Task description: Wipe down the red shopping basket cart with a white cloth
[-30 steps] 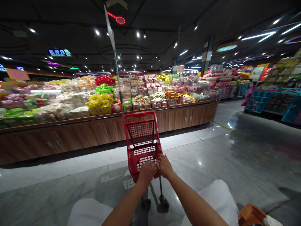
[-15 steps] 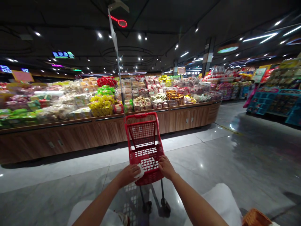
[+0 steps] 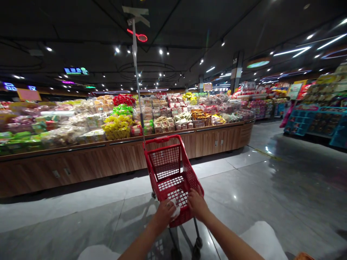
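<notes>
A small red shopping cart (image 3: pixel 165 159) with a plastic mesh basket stands on the floor in front of me. My left hand (image 3: pixel 163 216) is closed around a crumpled white cloth or tissue (image 3: pixel 176 212) at the near left corner of the basket. At the near right corner, my right hand (image 3: pixel 198 205) has its fingers curled over the basket's rim. Through the mesh bottom of the basket the pale floor shows. From the cart's handle side rises a thin pole (image 3: pixel 137 79) with a white upper part.
A long wood-panelled display counter (image 3: pixel 124 157) runs behind the cart, piled with packaged snacks (image 3: pixel 118 126). Blue racks (image 3: pixel 300 121) stand at the right. Glossy grey floor (image 3: pixel 252 191) lies between them. My knees, in white, show at the bottom.
The cart has swung so its near end points further right, showing more of its right side. Both hands have moved right and slightly down with it. The view has tilted up slightly.
</notes>
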Motion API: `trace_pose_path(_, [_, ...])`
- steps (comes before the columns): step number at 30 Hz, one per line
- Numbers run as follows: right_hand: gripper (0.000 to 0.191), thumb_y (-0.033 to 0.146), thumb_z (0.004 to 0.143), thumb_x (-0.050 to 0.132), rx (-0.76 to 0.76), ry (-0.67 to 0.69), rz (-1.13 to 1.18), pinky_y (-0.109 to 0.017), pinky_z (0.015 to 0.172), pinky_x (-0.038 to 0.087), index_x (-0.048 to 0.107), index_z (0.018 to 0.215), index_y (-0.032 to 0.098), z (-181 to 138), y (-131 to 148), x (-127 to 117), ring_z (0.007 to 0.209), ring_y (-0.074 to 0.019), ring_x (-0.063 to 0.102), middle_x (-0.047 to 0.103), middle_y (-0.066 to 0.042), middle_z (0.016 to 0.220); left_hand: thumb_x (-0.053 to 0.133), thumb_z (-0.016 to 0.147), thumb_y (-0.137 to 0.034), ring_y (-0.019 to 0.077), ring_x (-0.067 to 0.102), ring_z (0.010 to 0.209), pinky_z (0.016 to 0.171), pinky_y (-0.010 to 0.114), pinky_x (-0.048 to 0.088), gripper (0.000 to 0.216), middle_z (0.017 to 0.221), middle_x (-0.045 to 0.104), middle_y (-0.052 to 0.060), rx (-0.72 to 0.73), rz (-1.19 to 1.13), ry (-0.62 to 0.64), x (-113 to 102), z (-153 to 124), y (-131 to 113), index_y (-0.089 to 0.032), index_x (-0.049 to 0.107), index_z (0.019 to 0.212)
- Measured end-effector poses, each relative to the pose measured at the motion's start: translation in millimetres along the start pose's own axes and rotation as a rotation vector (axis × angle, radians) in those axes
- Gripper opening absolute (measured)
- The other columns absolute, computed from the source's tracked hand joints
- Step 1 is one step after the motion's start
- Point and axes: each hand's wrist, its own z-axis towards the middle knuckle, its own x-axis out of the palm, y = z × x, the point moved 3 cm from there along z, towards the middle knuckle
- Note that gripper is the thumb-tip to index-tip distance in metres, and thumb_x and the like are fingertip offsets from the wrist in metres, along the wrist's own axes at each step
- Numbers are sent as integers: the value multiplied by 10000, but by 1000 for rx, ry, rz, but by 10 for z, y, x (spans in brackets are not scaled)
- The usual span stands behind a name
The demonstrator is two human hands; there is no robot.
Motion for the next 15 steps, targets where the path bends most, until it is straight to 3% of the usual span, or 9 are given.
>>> trace_pose_path(4, [315, 172, 920, 377, 111, -29, 91, -404, 1030, 316, 643, 756, 212, -164, 285, 270, 787, -181, 609, 671, -39, 759, 652, 817, -262, 237, 531, 1127, 988, 419, 447, 353, 1152, 620, 69, 6, -80, 66, -122, 73, -253, -226, 536, 1148])
trace_pose_path(7, [352, 233, 950, 320, 90, -162, 179, -387, 994, 330, 594, 729, 219, -317, 217, 309, 755, -165, 583, 631, -11, 723, 657, 813, -301, 222, 528, 1131, 1009, 382, 435, 366, 1173, 620, 58, 172, -85, 138, -231, 111, -283, -238, 550, 1157])
trace_pose_path(11, [368, 326, 937, 352, 45, -184, 258, -352, 910, 368, 559, 654, 219, -439, 36, 245, 703, -156, 551, 587, 5, 672, 643, 834, -320, 228, 512, 1178, 1035, 384, 421, 286, 1207, 614, 62, 368, -38, 178, -308, 185, -135, -260, 604, 1111])
trace_pose_path(15, [350, 377, 914, 398, 118, -217, 325, -365, 932, 343, 643, 711, 231, -491, -112, 96, 789, -177, 583, 656, -11, 759, 649, 840, -316, 230, 526, 1176, 1010, 376, 444, 277, 1241, 606, 66, 277, -42, 148, -393, 401, 187, -242, 624, 1105])
